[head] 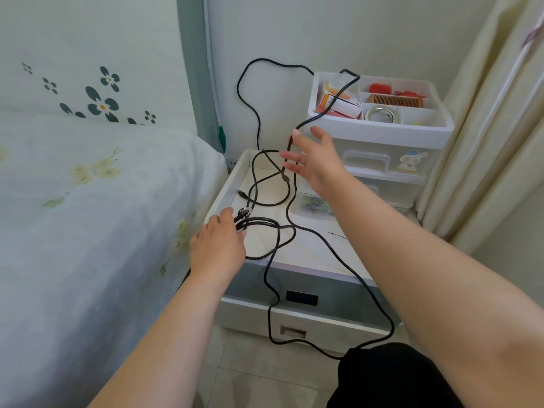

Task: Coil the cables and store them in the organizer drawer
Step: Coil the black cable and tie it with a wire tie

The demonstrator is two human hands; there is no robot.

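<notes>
A long black cable (321, 240) sprawls in loose loops over the white nightstand top (312, 251), hangs down its front and runs up across the white organizer (379, 134) at the back right. My left hand (219, 245) rests at the nightstand's left edge, fingers closed on a small coiled bundle of the cable with its plugs (243, 217). My right hand (313, 160) is raised above the nightstand, fingers spread, and the cable passes over its thumb side. The organizer's clear drawers (365, 160) are closed.
The organizer's open top tray holds red and white boxes (338, 103), a comb (396, 100) and a roll of tape (382, 114). A bed (88, 216) lies close on the left, a curtain (482, 142) hangs on the right. The nightstand's own drawer (294, 328) is closed.
</notes>
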